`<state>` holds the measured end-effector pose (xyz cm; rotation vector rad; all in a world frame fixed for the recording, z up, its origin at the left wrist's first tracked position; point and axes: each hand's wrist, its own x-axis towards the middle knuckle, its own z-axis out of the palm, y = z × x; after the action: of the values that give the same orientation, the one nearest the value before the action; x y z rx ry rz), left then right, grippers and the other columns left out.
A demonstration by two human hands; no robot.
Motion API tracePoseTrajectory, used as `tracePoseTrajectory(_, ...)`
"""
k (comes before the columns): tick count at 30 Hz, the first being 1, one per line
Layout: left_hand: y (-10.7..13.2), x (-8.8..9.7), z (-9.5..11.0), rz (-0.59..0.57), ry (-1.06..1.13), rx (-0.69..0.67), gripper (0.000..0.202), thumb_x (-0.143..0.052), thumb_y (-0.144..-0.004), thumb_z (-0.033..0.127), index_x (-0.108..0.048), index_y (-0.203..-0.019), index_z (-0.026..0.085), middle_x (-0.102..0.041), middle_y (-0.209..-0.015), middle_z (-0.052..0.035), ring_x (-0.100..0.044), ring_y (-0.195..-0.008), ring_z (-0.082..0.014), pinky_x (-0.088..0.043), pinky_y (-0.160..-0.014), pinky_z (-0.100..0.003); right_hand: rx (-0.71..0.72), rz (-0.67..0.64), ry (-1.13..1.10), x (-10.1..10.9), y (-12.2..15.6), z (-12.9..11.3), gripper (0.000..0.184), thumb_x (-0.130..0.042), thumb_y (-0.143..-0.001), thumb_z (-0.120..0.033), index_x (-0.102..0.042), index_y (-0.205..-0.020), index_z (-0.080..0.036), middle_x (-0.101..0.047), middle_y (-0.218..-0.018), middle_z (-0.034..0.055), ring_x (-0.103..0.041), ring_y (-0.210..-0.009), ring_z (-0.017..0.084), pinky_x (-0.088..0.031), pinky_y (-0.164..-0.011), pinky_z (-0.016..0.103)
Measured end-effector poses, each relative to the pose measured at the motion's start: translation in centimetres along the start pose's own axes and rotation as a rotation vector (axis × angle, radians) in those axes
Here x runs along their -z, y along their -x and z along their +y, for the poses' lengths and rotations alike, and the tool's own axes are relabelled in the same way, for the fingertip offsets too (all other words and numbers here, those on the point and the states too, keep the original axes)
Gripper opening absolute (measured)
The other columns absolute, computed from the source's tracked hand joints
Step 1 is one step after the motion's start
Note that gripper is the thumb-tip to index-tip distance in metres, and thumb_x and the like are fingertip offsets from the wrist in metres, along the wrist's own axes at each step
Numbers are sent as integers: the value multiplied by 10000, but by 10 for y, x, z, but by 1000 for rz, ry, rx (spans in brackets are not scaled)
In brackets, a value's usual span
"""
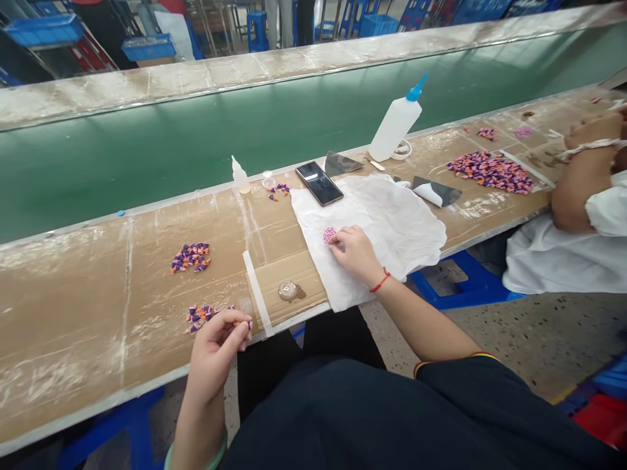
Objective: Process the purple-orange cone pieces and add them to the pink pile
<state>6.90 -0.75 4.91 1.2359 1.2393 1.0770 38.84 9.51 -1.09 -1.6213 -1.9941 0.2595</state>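
My left hand [220, 343] hovers at the near edge of the cardboard-covered bench, its fingers pinched on a small purple and orange piece. Just beyond it lies a small scatter of the same pieces [200, 316]. A larger heap of purple and orange pieces [191, 256] sits farther back. My right hand [355, 251] rests on a crumpled white sheet [392, 222], fingertips pressed on a small pink patterned disc [329, 234].
A phone [319, 183] lies on the sheet's far corner. A small glue bottle [240, 176] and a big white bottle with a blue nozzle [396, 124] stand by the green conveyor belt [147, 150]. A person in white [578, 215] works at the right beside another heap of pieces [490, 171].
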Motion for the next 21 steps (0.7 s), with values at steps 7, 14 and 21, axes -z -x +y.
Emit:
tracePoseTrajectory(7, 1, 3, -10, -30, 58, 35, 219, -723, -820, 392, -705, -785, 177, -633, -615, -16, -529, -458, -89, -439, -447, -191, 6, -20, 51, -2, -3, 2, 145, -632, -812, -110, -600, -709, -206, -666, -818, 80, -522, -825, 281, -442, -810, 431)
tracePoseTrajectory(14, 3, -1, -13, -47, 33, 89, 256, -689, -847, 410, -685, -802, 158, -623, -633, -10, -532, -498, -86, -448, -494, -193, 66, -48, 88, -3, -5, -5, 131, -554, -800, -98, -530, -726, -203, -611, -818, 134, -477, -851, 316, -402, -753, 444)
tracePoseTrajectory(21, -10, -36, 17, -100, -38, 51, 250, -695, -812, 371, -656, -717, 143, -603, -579, -2, -505, -494, -85, -415, -499, -196, 268, -74, -135, 28, 12, -47, 150, -441, -926, -127, -431, -811, -222, -555, -827, 67, -501, -831, 257, -420, -819, 427)
